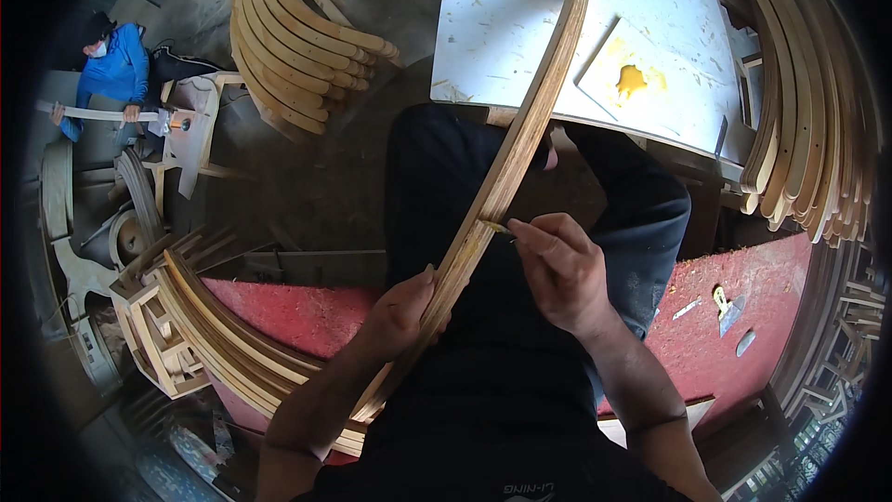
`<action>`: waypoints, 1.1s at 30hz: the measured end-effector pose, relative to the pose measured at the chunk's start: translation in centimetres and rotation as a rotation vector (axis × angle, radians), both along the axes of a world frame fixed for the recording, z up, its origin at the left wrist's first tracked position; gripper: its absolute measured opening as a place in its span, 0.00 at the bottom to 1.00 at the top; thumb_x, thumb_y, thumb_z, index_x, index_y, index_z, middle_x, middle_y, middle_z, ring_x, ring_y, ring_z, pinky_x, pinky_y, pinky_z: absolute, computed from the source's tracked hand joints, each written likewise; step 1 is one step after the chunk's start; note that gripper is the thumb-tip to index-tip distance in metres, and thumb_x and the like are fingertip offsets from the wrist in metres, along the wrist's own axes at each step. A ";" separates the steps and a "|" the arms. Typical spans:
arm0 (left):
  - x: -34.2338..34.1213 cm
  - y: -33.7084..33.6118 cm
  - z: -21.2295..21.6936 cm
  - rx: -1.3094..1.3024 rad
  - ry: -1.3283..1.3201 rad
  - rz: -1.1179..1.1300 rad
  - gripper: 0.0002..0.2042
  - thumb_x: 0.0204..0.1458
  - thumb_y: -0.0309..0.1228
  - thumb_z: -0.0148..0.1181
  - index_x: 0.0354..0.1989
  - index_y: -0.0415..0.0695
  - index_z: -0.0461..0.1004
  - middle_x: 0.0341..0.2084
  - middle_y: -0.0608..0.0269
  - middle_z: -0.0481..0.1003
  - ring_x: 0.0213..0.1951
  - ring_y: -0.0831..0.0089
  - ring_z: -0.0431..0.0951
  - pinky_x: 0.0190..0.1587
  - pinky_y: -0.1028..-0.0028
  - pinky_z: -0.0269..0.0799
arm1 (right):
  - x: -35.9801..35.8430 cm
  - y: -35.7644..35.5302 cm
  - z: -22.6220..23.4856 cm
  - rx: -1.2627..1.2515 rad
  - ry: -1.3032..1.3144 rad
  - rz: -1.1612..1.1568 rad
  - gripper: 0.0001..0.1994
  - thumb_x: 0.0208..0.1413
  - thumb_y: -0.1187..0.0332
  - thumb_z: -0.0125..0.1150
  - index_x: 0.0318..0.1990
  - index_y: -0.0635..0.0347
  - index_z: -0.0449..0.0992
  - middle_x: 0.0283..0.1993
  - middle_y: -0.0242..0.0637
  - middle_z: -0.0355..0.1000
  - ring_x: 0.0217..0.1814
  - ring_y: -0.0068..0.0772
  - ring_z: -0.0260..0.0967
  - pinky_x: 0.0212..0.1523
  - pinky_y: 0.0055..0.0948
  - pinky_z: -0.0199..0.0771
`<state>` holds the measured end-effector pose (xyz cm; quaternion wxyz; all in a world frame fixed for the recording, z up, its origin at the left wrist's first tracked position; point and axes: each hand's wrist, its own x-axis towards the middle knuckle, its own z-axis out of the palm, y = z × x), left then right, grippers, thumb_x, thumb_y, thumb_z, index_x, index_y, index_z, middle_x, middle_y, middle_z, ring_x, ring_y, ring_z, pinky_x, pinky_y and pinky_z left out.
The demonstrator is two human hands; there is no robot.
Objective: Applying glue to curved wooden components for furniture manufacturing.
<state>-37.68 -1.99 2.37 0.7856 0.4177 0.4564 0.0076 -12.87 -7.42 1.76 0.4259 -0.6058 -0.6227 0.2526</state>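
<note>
One long wooden bar (527,137) is held slantwise across the person's lap, its long axis running from the lower left, by the left forearm, to the upper right, where its rounded far end is carried over the white tabletop (520,46). A slight bow is shown along its length. Whether the table is touched by that end cannot be told.

The bar is gripped below its middle by the left hand (402,310), with the thumb laid along its left edge and fingertips showing at the right one. A thin yellowish stick (499,228) is pinched between thumb and forefinger of the right hand (564,270) and pointed leftward, across the bar's axis, its tip brought up to the grain.

The table's near edge is crossed by the bar left of a square board (600,68), on which a yellow paste blob (631,82) is spread. To the left, open room is given by dark floor (348,167) as far as a stack of curved wood (279,46). The bar's lower end is closely flanked by curved strips (232,339); on the right, a scraper (728,310) is laid on the red bench (715,363), well apart from the right hand.
</note>
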 end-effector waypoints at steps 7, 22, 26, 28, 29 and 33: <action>-0.3 -0.3 -0.3 -0.037 0.017 0.025 0.23 0.73 0.48 0.34 0.48 0.43 0.73 0.27 0.67 0.73 0.28 0.79 0.74 0.33 0.76 0.72 | -1.1 -1.3 -0.2 0.155 -0.275 0.077 0.22 0.46 0.86 0.68 0.51 0.62 0.80 0.40 0.36 0.71 0.34 0.29 0.74 0.26 0.25 0.77; -2.1 -1.2 -0.2 0.118 0.074 -0.066 0.25 0.73 0.44 0.29 0.61 0.42 0.70 0.24 0.69 0.71 0.25 0.81 0.72 0.30 0.77 0.71 | 1.2 -2.0 -0.9 -0.216 0.732 -0.137 0.14 0.71 0.75 0.47 0.59 0.64 0.75 0.47 0.35 0.72 0.44 0.22 0.75 0.42 0.20 0.75; -2.4 -1.3 0.8 0.088 0.172 -0.033 0.25 0.72 0.45 0.30 0.59 0.44 0.72 0.24 0.70 0.72 0.25 0.82 0.72 0.30 0.77 0.72 | 1.7 -0.2 -2.1 -0.154 0.689 -0.169 0.16 0.72 0.73 0.46 0.61 0.62 0.74 0.49 0.36 0.71 0.45 0.23 0.74 0.45 0.23 0.75; -2.3 -1.2 1.0 0.059 0.211 -0.022 0.26 0.72 0.46 0.30 0.59 0.44 0.73 0.24 0.70 0.72 0.25 0.82 0.72 0.30 0.77 0.72 | 1.7 0.4 -2.4 -0.136 0.713 -0.157 0.16 0.72 0.73 0.46 0.62 0.62 0.74 0.52 0.36 0.70 0.45 0.23 0.74 0.46 0.22 0.76; -2.2 -1.1 1.1 0.040 0.212 -0.019 0.26 0.72 0.47 0.30 0.59 0.45 0.73 0.24 0.70 0.72 0.25 0.82 0.72 0.30 0.77 0.72 | 1.6 0.7 -2.5 -0.125 0.707 -0.153 0.16 0.72 0.73 0.48 0.62 0.61 0.74 0.52 0.37 0.69 0.45 0.22 0.74 0.45 0.21 0.76; -2.1 -1.2 0.8 0.090 0.147 -0.027 0.28 0.72 0.50 0.28 0.59 0.45 0.73 0.24 0.69 0.72 0.25 0.81 0.73 0.30 0.77 0.71 | 1.5 1.3 -2.6 -0.110 0.661 -0.131 0.16 0.72 0.75 0.48 0.62 0.60 0.74 0.54 0.36 0.69 0.47 0.22 0.74 0.47 0.20 0.76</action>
